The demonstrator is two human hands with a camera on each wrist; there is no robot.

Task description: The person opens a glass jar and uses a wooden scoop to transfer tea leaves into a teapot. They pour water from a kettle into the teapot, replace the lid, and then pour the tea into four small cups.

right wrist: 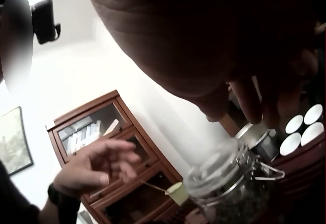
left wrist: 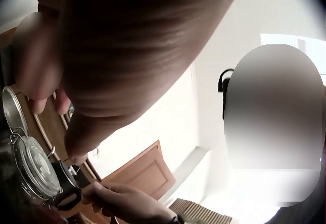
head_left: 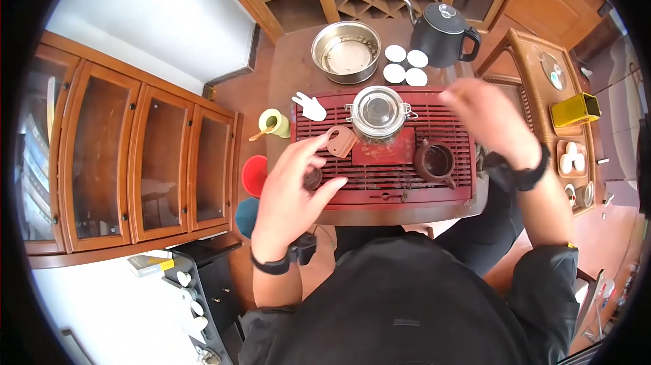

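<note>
A glass jar with a clamp lid [head_left: 378, 113] stands on the red slatted tray [head_left: 444, 195], its lid down. The left hand [head_left: 288, 192] hovers over the tray's left side, fingers spread, holding nothing; it partly covers a small dark round item [head_left: 312, 178]. Beside it lies a brown flat piece with a hole [head_left: 344, 143]. To the jar's right the right hand [head_left: 491, 121], blurred, is raised above the tray's right edge, its fingers bent; in the right wrist view the jar [right wrist: 224, 178] is below its fingers, untouched. A brown teapot without lid [head_left: 435, 161] sits on the tray's right.
Behind the tray stand a steel bowl [head_left: 346, 53], several white cups [head_left: 405, 65] and a black kettle [head_left: 444, 33]. A white hand-shaped piece [head_left: 310, 107] lies at the tray's back left, near a green cup [head_left: 274, 123]. A rattan side table [head_left: 522, 46] is at the right.
</note>
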